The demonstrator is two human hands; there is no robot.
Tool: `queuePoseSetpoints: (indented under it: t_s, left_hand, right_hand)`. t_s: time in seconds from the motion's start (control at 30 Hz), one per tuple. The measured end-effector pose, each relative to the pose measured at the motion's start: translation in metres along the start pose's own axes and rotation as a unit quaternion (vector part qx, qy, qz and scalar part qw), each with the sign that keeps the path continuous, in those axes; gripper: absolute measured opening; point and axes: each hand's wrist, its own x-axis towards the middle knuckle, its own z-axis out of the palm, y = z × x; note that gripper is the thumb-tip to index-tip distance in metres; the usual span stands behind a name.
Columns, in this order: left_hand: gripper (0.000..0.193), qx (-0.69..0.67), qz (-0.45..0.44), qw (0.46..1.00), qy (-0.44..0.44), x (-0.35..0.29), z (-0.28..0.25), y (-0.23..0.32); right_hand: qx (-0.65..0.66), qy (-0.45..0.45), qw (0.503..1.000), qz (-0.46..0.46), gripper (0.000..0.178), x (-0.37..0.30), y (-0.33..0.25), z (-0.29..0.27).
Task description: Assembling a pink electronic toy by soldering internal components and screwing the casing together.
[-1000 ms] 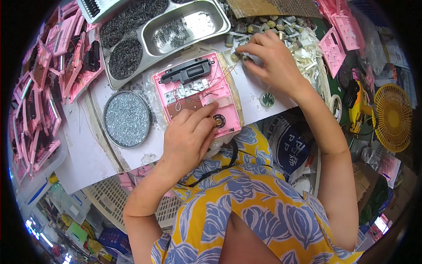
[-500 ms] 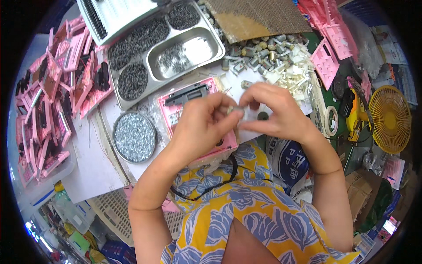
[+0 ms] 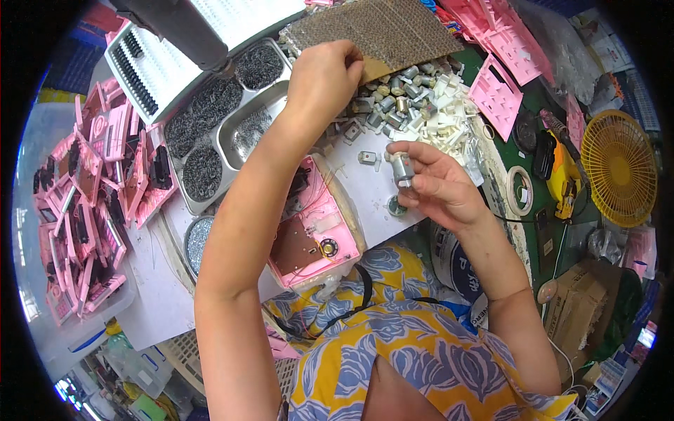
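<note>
Between the thumb and fingers of my right hand (image 3: 446, 186) is a small silver motor (image 3: 402, 168), held upright above the table. My left hand (image 3: 324, 81) reaches far forward to the cardboard sheet (image 3: 393, 35) and the left end of a pile of small metal motors (image 3: 400, 105). Its fingers are curled in, and what they may hold is hidden. In front of me lies an open pink plastic casing (image 3: 316, 228) with wires and a round black part inside, partly covered by my left forearm. A loose motor (image 3: 366, 158) rests on the table near my right hand.
A metal compartment tray (image 3: 226, 144) holds dark springs, with a round tin (image 3: 198, 242) of shiny bits below it. Pink assemblies (image 3: 84, 210) are heaped at left. White plastic parts (image 3: 449, 116) and a yellow basket (image 3: 619, 165) lie right. A dark tool (image 3: 175, 31) hangs at the top.
My hands have moved apart from over the casing. The left has gone forward to the cardboard; the right has stayed close by with the motor, now plainly in view. A dark tool shows at the top.
</note>
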Motion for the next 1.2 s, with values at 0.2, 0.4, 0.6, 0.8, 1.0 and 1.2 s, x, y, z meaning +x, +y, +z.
queuePoseSetpoints:
  t_s: [0.2, 0.4, 0.6, 0.8, 1.0, 1.2]
  left_hand:
    - [0.023, 0.131, -0.031, 0.990, -0.038, 0.027, 0.017, 0.005]
    - [0.017, 0.126, 0.037, 0.991, -0.020, 0.030, 0.025, -0.002]
    - [0.018, 0.163, 0.059, 0.985, -0.016, 0.035, 0.031, -0.004]
    - [0.017, 0.186, 0.090, 0.978, 0.016, 0.035, 0.038, -0.014]
    - [0.015, 0.041, 0.083, 0.989, 0.114, 0.006, 0.004, -0.001]
    - [0.016, -0.265, -0.052, 0.961, 0.051, -0.074, -0.055, 0.047]
  right_hand:
    - [0.012, 0.036, 0.998, -0.049, 0.053, -0.025, -0.016, -0.021]
    - [-0.156, 0.111, 0.980, -0.048, 0.049, -0.039, -0.017, -0.023]
    - [-0.404, 0.122, 0.906, -0.024, 0.041, -0.050, -0.009, -0.023]
    - [-0.520, 0.127, 0.845, 0.001, 0.035, -0.047, 0.001, -0.018]
    - [-0.638, 0.098, 0.764, 0.001, 0.034, -0.032, 0.007, -0.008]
    - [-0.751, 0.072, 0.652, -0.070, 0.035, -0.027, 0.015, 0.000]
